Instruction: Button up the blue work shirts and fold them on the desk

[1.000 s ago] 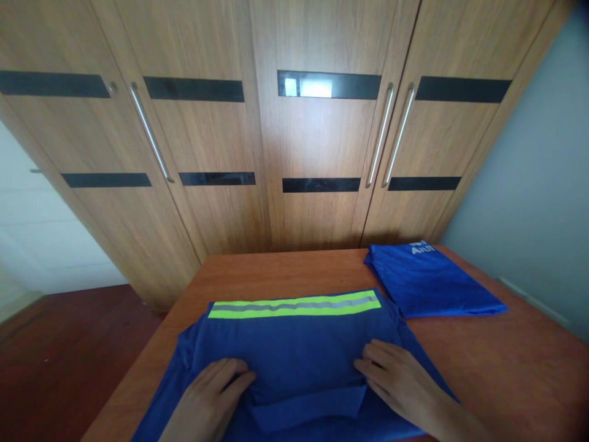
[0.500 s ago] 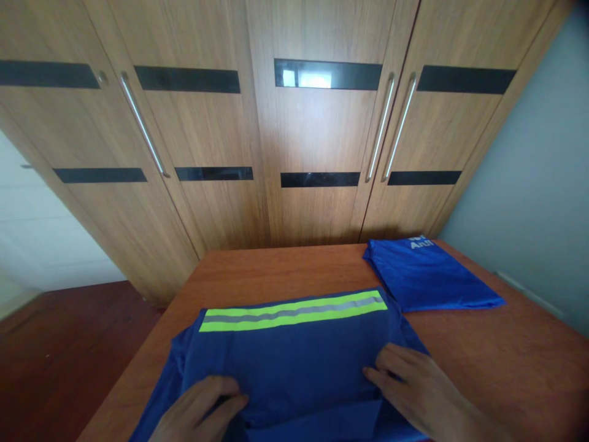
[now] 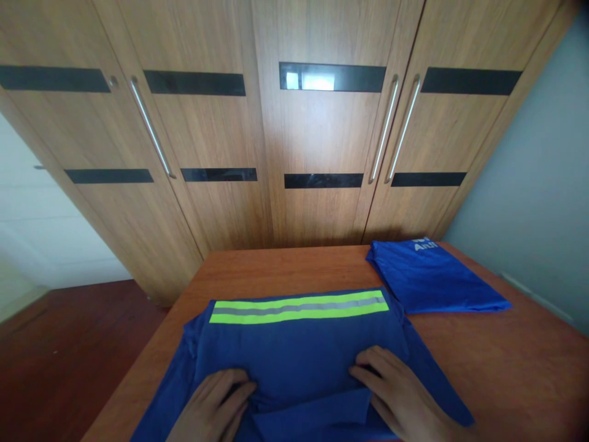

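A navy work jacket (image 3: 294, 350) lies on the table with a yellow-and-silver reflective strip (image 3: 299, 308) across its far edge. What look like its sleeves slope down on both sides. Toward me, a flap of the cloth (image 3: 317, 412) is folded over. My left hand (image 3: 216, 402) grips the fabric at the left of the flap, thumb and fingers bent together. At the flap's right end, my right hand (image 3: 391, 387) pinches the cloth in a like manner. The near part of the jacket runs out of the picture.
A folded bright blue garment (image 3: 432, 279) with white lettering lies at the table's back right, close against the jacket's far right corner. Behind the brown wooden table (image 3: 276, 267) stands a wardrobe (image 3: 317, 135) with long metal handles. A pale wall (image 3: 529, 196) borders the right.
My right hand has shifted left, and my left hand slightly right. The strip's left end sits a little farther away. More of the jacket's right side shows, and the view has shifted slightly.
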Demonstrator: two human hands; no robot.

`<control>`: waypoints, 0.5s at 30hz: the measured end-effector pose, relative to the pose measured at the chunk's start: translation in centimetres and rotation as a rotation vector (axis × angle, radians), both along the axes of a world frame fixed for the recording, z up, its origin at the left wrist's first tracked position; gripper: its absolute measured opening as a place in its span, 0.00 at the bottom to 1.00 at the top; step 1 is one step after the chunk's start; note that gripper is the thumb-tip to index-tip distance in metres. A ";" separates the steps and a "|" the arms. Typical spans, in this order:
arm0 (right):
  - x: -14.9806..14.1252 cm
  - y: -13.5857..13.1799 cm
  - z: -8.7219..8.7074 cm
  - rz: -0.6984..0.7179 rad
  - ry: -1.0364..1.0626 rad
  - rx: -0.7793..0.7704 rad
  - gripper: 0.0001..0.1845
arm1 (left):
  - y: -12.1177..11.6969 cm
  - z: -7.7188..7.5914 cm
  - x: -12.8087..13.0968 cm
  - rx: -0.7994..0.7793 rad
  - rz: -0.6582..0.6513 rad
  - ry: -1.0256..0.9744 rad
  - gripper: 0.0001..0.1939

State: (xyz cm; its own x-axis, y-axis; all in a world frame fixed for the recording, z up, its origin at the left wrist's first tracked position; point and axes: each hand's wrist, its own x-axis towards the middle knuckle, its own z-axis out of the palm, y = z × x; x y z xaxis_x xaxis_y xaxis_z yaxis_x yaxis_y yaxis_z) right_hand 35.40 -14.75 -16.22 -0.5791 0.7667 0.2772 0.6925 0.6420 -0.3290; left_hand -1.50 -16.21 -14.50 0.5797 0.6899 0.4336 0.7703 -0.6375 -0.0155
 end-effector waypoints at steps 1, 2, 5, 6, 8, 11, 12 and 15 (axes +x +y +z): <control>-0.2 0.5 0.0 -0.007 0.014 -0.010 0.30 | 0.5 0.0 0.1 0.006 0.019 0.002 0.16; -0.4 1.0 0.1 -0.012 0.021 -0.013 0.30 | 1.1 0.1 0.2 0.012 0.032 0.007 0.16; -0.7 2.2 0.4 -0.016 0.008 -0.003 0.28 | 2.7 0.0 0.2 0.032 0.033 0.034 0.16; -0.7 2.5 0.5 -0.019 -0.003 0.003 0.27 | 3.1 0.0 0.2 0.036 0.031 0.046 0.16; -0.8 2.8 0.6 -0.021 -0.033 0.025 0.27 | 3.8 0.1 0.3 0.039 0.026 0.059 0.16; -0.9 2.8 0.3 -0.019 -0.081 0.107 0.27 | 4.3 0.5 0.3 0.031 0.025 0.049 0.15; -0.8 2.8 0.2 -0.011 -0.095 0.145 0.27 | 4.4 0.7 0.3 0.027 0.024 0.044 0.15; -0.6 2.6 0.0 0.030 -0.131 0.218 0.26 | 4.6 1.3 -0.1 0.020 0.022 0.043 0.15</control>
State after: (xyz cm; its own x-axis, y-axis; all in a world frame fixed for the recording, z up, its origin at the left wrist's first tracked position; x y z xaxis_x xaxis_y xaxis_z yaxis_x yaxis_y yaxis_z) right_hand 34.84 -12.15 -16.25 -0.6428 0.6787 0.3553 0.6996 0.7090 -0.0889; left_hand -1.57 -11.61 -13.20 0.5832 0.6940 0.4222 0.7823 -0.6199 -0.0616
